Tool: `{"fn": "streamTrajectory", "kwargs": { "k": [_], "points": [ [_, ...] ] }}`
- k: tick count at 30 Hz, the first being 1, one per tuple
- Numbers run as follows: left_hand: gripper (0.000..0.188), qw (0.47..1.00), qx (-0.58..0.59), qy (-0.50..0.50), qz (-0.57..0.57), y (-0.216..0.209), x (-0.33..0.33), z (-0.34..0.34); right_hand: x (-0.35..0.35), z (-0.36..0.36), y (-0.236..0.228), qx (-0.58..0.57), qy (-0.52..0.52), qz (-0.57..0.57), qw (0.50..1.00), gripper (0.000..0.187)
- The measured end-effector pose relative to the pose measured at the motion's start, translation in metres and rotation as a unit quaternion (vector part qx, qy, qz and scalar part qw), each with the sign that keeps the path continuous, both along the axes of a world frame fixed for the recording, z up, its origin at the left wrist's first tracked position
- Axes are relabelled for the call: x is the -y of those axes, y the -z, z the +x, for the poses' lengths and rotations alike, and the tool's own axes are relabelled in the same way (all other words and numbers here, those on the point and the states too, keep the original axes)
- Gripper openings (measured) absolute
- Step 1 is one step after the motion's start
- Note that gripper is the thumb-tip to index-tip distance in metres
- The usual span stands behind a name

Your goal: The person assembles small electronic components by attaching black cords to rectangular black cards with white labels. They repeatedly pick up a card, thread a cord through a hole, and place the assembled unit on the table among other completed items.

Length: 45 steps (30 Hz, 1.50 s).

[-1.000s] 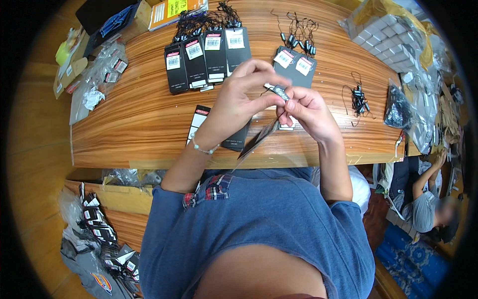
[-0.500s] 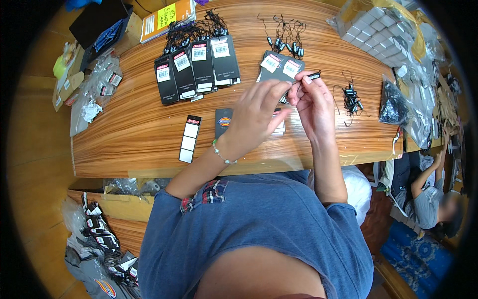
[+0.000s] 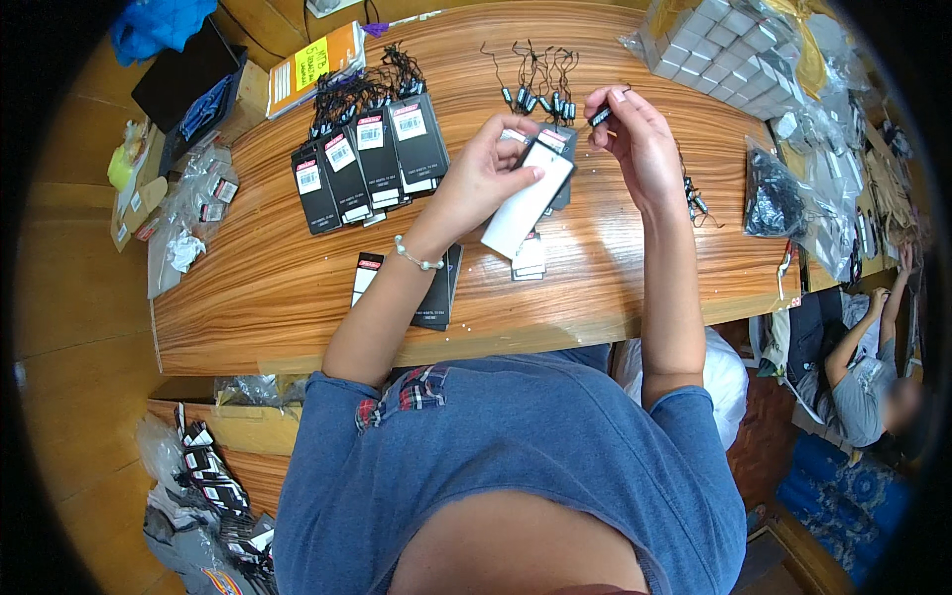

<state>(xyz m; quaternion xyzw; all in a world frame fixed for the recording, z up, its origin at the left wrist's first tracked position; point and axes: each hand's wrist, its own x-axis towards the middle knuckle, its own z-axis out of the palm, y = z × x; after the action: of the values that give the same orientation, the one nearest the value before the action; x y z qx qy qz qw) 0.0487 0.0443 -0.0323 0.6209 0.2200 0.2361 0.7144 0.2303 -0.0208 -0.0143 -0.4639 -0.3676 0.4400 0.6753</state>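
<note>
A hang tag (image 3: pixel 523 210) with its white face up is pinched in my left hand (image 3: pixel 481 183), tilted above the table. In the fingers of my right hand (image 3: pixel 643 149) is a black string fastener (image 3: pixel 600 116), its cord mostly hidden; it is apart from the tag. Just beyond the held tag lie dark hang tags (image 3: pixel 560 196) with strings (image 3: pixel 540 89) fanned out behind them. Loose string fasteners (image 3: pixel 696 201) lie to the right of my right forearm. Dark tags (image 3: pixel 433 300) are partly covered by my left forearm, and a small stack of white-faced tags (image 3: pixel 530 260) sits nearby.
Several rows of strung black tags (image 3: pixel 377 159) stand to the left. A bag of black strings (image 3: pixel 775 198) and a wrapped block of small white boxes (image 3: pixel 716 45) are on the right. Crumpled plastic (image 3: pixel 193 208) lies at the left edge. Another person (image 3: pixel 861 397) is at far right.
A hang tag is now in my left hand, which was empty near the fastener. My hands have drawn apart. The tags by my left forearm lie differently, and the view has shifted slightly.
</note>
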Motion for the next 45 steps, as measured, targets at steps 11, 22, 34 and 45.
{"fn": "streamTrajectory", "kwargs": {
  "k": [11, 22, 34, 45],
  "points": [
    [0.028, 0.991, 0.086, 0.079, -0.069, 0.011, -0.012, 0.002, -0.017, 0.017, -0.006, -0.158, -0.088, 0.115, 0.977, 0.025],
    [0.036, 0.988, -0.062, -0.062, 0.126, 0.046, -0.029, 0.036, -0.070, 0.073, -0.013, -0.007, -0.036, 0.075, 0.997, 0.025],
    [0.034, 0.946, -0.143, -0.074, 0.281, 0.049, -0.037, 0.058, -0.127, 0.095, -0.002, 0.076, -0.033, -0.041, 0.996, 0.024],
    [0.049, 0.886, -0.067, -0.074, 0.453, -0.012, 0.012, 0.025, -0.183, 0.102, 0.047, 0.167, -0.070, -0.185, 0.966, 0.024]
  ]
}}
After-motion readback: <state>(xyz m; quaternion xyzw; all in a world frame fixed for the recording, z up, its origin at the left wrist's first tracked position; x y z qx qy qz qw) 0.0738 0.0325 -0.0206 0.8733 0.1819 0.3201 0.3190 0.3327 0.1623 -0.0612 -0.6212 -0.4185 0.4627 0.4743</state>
